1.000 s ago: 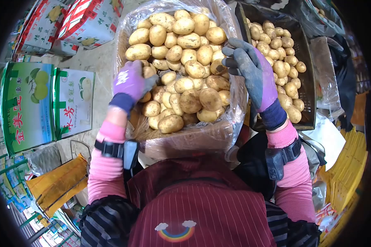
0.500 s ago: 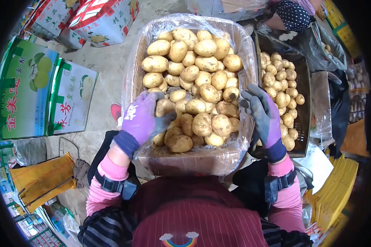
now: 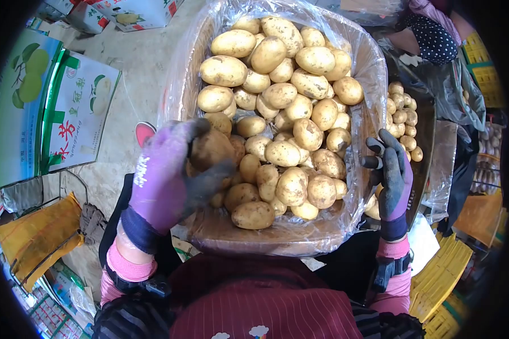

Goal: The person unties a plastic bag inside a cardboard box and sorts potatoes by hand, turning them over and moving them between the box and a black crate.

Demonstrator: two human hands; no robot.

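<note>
Sorting, by the look of it, through a heap of dusty tan potatoes (image 3: 283, 96) in a cardboard box lined with clear plastic film (image 3: 266, 240). Holds one large brown potato (image 3: 209, 150) at the pile's near left corner in the purple-gloved left hand (image 3: 164, 181), grip wrapped round it from the side (thumb across the front). Rests the purple-and-grey gloved right hand (image 3: 393, 175) by the film at the box's right wall, grip loosely spread, pinching nothing. Just beyond, a dark crate of smaller potatoes (image 3: 401, 110). Seems the picking-out step. Calls next for a firm hold while carrying the potato clear of the rim without snagging the film.
</note>
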